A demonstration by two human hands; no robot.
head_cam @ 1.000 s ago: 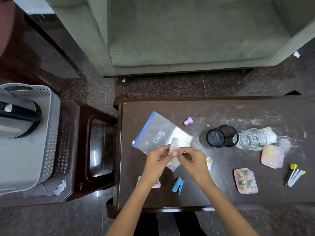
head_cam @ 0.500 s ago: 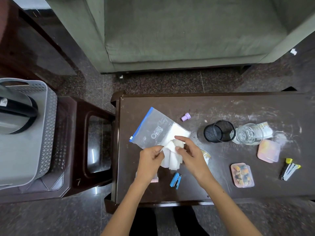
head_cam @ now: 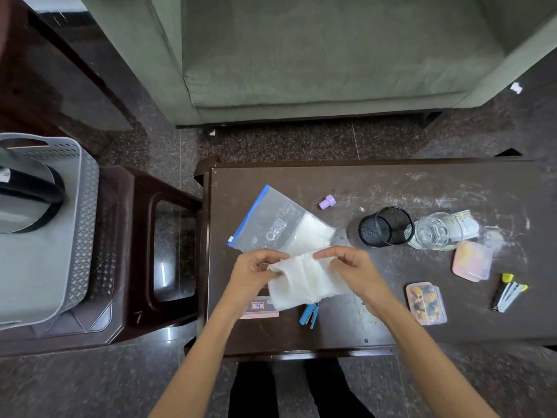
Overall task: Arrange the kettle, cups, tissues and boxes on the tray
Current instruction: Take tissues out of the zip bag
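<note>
Since half a second ago the white tissue (head_cam: 304, 282) has been spread from a bunched wad into a broad sheet, and the hands have drawn apart. The left hand (head_cam: 256, 271) pinches its left upper corner; the right hand (head_cam: 351, 267) pinches the right upper corner. The sheet hangs just above the dark table (head_cam: 422, 182), its long axis running left to right, its free edge toward the person, over a pink box (head_cam: 260, 310) and blue stapler (head_cam: 309, 314). Beyond lies the zip bag (head_cam: 271, 221) holding more tissues, unmoved. Far left, the kettle (head_cam: 24, 194) sits in the grey tray (head_cam: 60, 236).
</note>
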